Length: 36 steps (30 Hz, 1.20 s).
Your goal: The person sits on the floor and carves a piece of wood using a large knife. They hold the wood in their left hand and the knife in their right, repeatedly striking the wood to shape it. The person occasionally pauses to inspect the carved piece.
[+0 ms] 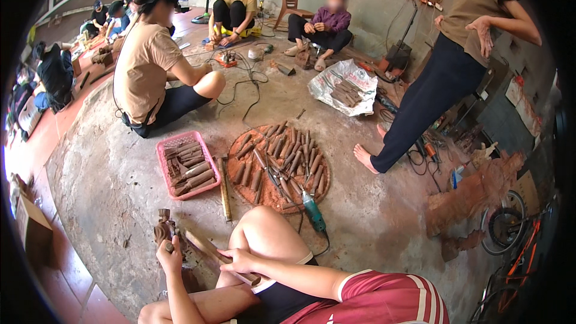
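Low at left of centre, my left hand (170, 256) is closed around a short brown tool handle (169, 246); the rest of that tool is hidden. Right beside it stands a dark brown carved wooden piece (164, 226), its lower part in shadow by my shin. My right hand (240, 261) is wrapped around a long pale wooden stick (205, 245), which slants over my leg toward the carving. Ahead of my knee, many brown-handled carving tools (294, 150) lie in a round tray (237, 187) of reddish wood dust. A teal power tool (313, 211) rests at the tray's near edge.
A pink basket (161, 157) holds brown-handled tools; a wooden bar (225, 195) lies between it and the tray. Seated at left is a person in tan (147, 60); another stands barefoot at right (441, 78). Cables (255, 78) and a white sack (331, 84) lie farther off.
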Motion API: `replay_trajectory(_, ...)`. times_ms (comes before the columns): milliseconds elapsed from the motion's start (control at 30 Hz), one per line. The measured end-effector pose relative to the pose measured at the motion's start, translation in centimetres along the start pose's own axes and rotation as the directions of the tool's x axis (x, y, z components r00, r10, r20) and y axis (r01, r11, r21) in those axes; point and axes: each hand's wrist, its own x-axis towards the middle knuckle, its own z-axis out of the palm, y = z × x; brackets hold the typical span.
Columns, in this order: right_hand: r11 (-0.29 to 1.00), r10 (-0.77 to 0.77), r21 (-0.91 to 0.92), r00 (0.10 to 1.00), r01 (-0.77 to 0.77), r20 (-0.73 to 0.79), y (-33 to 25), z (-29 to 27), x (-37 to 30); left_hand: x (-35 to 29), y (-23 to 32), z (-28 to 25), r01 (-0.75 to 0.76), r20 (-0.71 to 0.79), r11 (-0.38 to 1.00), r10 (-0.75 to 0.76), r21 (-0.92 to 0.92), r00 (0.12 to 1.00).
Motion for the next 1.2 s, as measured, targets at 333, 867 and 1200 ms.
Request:
replay_trajectory(333, 0.998, -0.018, -0.055, 1.0, 0.018, 0.003, -1.1, -0.1, -0.1, 0.1, -0.2, -0.4, -0.006, 0.005, 0.999, 0.006, 0.032, 1.0)
replay_trajectory(867, 0.995, -0.05, -0.087, 0.999, 0.049, -0.015, -0.8, -0.2, -0.2, 0.2, -0.8, 0.0, -0.014, 0.006, 0.999, 0.014, 0.051, 1.0)
replay_trajectory(1200, 0.952, 0.073, -0.299, 0.997, -0.066, 0.011, -2.2, -0.4, 0.6, -0.6, -0.3, -0.5, -0.027, 0.033, 1.0, 0.027, 0.002, 0.999)
